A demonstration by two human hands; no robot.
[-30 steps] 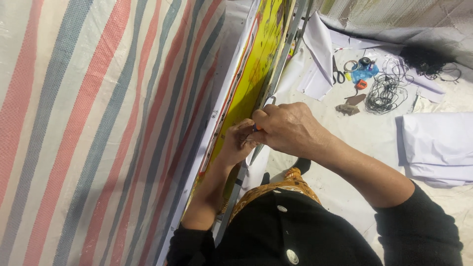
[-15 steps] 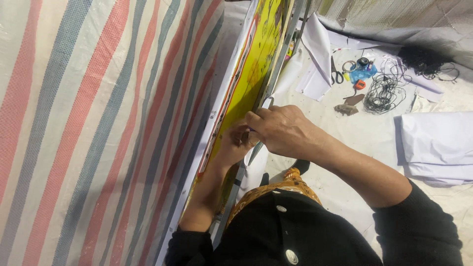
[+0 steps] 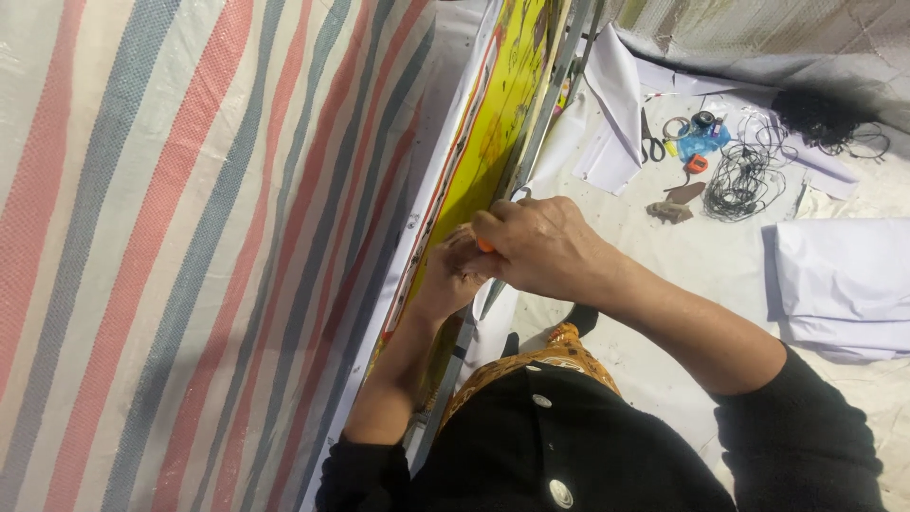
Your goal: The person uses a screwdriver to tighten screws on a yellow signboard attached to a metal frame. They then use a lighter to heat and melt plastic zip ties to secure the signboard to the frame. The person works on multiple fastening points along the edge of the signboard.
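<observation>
Head view showed both hands meeting at the edge of a tall yellow printed panel (image 3: 488,142) that stood on edge between a red, blue and cream striped woven tarpaulin (image 3: 180,237) and a pale sheet-covered floor (image 3: 720,265). The right hand (image 3: 540,248) was curled, fingers pressed together around a small orange object (image 3: 484,246) of which only a sliver showed — what it was could not be told. The left hand (image 3: 453,275) lay just beneath and behind the right, touching the panel's face; most of it was hidden, so whether it gripped anything could not be told. A grey metal frame strip (image 3: 550,114) ran along the panel's right edge, passing under the hands.

Well apart on the floor lay a tangled coil of thin black wire (image 3: 739,175), black-handled scissors (image 3: 652,142), a small blue packet (image 3: 706,142) and folded white sheets (image 3: 844,284) — none near the hands. The person wore a black buttoned top (image 3: 569,446) over orange patterned cloth (image 3: 540,365).
</observation>
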